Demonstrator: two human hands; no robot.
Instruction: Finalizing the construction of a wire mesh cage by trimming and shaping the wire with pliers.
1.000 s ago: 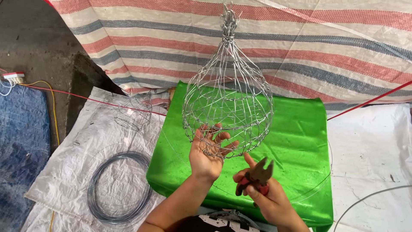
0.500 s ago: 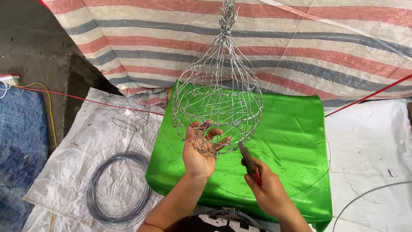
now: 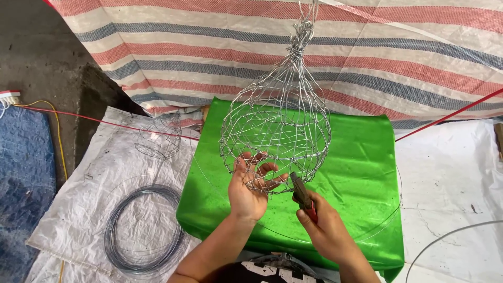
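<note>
Wire basket (image 3: pixel 276 126), a bulb-shaped cage of thin silvery mesh gathered into a twisted neck at the top, hangs upright just above both hands, in front of a green cloth (image 3: pixel 356 178). Its rounded bottom rests against the left hand (image 3: pixel 249 186), which is raised palm up with its fingers (image 3: pixel 259 170) curled and hooked through the lowest loops of mesh, so it has a loose hold on the cage's underside. Just to the right of that hand, the right hand (image 3: pixel 327 230) is closed around the red handles of a pair of pliers (image 3: pixel 303 195), whose dark nose points up and touches the wire at the bottom edge of the basket, close beside the left fingertips. Whether the nose is pinching a strand is too small to tell. Well to the left of the left hand, a coil of dark wire (image 3: pixel 144 228) lies flat on a white woven sheet (image 3: pixel 99 183), and farther up on the same sheet sits a smaller wire cage (image 3: pixel 159 137). Behind everything beyond the hands hangs a striped tarpaulin (image 3: pixel 209 42) in red, white and grey-blue. A thin red cord (image 3: pixel 450 112) runs diagonally, well to the right of the right hand.
</note>
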